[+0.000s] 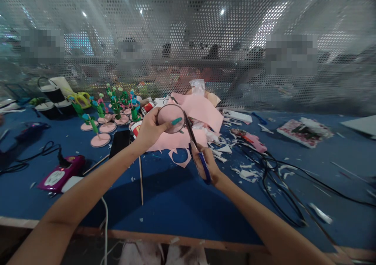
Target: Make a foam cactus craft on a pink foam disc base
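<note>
My left hand [151, 129] is closed on a pink paper disc [169, 118], held up above the blue table [176, 194]. My right hand [205, 164] grips blue-handled scissors [195, 145], whose blades reach up to the right edge of the disc. Below the disc lie pink paper sheets [199, 108] and a pink offcut with a round hole [179, 157].
Small green figures on pink round bases [101, 139] stand at the left, next to a black phone [120, 143]. A magenta device [60, 173] and a wooden stick [141, 175] lie near. Black cables [282, 178] and white paper scraps [246, 173] cover the right. A perforated screen [188, 45] closes the back.
</note>
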A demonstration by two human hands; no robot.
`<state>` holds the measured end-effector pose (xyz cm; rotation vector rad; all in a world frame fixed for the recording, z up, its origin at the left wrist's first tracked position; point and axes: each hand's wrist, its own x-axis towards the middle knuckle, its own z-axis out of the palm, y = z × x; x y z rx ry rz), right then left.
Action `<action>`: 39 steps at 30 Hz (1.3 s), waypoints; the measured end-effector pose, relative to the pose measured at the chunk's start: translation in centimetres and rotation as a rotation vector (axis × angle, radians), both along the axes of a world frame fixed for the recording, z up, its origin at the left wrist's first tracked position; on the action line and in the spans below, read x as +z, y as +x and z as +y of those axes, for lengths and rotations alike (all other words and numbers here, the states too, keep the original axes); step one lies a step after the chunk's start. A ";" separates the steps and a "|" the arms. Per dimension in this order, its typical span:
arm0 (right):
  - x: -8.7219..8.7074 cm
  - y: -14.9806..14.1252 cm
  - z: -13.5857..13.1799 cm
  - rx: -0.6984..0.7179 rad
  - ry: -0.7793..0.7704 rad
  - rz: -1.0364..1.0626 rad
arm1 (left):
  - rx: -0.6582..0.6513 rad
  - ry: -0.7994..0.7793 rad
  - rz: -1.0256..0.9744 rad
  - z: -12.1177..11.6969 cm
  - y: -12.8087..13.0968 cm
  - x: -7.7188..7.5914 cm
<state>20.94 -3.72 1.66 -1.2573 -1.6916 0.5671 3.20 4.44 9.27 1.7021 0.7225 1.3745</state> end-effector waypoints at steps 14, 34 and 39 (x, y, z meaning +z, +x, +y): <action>-0.1 -0.2 -0.2 0.034 -0.024 0.057 | -0.116 -0.072 0.044 0.4 -0.6 0.6; 0.8 -0.1 -0.2 0.006 -0.014 0.001 | -0.104 0.005 0.097 0.3 -0.6 0.8; 0.7 -0.1 -0.1 0.017 0.020 -0.024 | -0.100 0.044 0.110 0.6 -0.8 0.8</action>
